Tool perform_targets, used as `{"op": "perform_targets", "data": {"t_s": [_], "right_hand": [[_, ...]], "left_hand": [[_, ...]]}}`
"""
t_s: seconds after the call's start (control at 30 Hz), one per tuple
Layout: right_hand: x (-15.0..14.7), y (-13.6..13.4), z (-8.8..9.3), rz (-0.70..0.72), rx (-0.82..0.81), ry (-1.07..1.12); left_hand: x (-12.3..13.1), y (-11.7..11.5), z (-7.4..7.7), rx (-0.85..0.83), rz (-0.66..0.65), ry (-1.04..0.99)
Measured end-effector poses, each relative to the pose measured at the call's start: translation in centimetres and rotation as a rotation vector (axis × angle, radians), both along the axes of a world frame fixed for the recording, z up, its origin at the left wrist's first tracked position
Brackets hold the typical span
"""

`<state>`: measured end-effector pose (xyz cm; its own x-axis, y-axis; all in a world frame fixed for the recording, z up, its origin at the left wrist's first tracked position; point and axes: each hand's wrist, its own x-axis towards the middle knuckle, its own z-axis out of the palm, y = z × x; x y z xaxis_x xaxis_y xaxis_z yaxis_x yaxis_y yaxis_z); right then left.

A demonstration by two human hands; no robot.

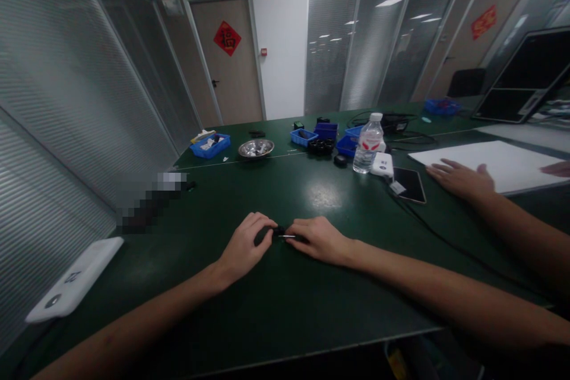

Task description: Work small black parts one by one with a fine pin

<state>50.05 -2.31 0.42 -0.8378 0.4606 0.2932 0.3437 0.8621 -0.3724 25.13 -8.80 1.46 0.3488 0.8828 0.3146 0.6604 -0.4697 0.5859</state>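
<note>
My left hand [247, 244] rests low over the green tabletop, thumb and fingertips pinched on a small black part [278, 230]. Just to its right, my right hand [319, 240] has its fingers closed around a thin shiny metal rod [287, 236], whose bare end points left toward the black part. My right fingertips are close against the black part too; whether they touch it I cannot tell. The exact kind of both small things is too small to make out, and the rod's other end is hidden in my right hand.
A water bottle [369, 143], a white device [382, 164] and a phone [409, 184] stand beyond my right hand. Farther back are a metal bowl [256, 155] and a blue tray [222, 146]. Another person's hand [465, 180] lies by a white board [499, 157]; a cable [439, 234] crosses the right.
</note>
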Motion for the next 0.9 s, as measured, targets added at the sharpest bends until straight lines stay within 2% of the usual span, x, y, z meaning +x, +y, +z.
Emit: {"op": "perform_targets", "data": {"t_s": [0.17, 0.27, 0.47, 0.57, 0.7, 0.9], "right_hand": [[-0.5, -0.6, 0.2, -0.073, -0.308, 0.185], [-0.7, -0.6, 0.1, -0.085, -0.367, 0.216], [-0.4, -0.9, 0.1, -0.054, -0.355, 0.248], [-0.3, -1.3, 0.4, -0.044, -0.304, 0.307], [-0.5, -1.3, 0.8, -0.007, -0.286, 0.328], [-1.0, 0.5, 0.8, -0.009, -0.268, 0.27]], "left_hand": [[0.1, -0.4, 0.5, 0.011, -0.146, -0.037], [0.0, -0.5, 0.5, -0.018, -0.175, -0.064], [-0.2, 0.1, 0.2, -0.132, -0.084, -0.127], [-0.1, 0.3, 0.5, -0.159, -0.095, -0.11], [-0.2, 0.3, 0.6, -0.11, -0.123, -0.119], [-0.5, 0.7, 0.0, -0.048, 0.064, -0.12]]}}
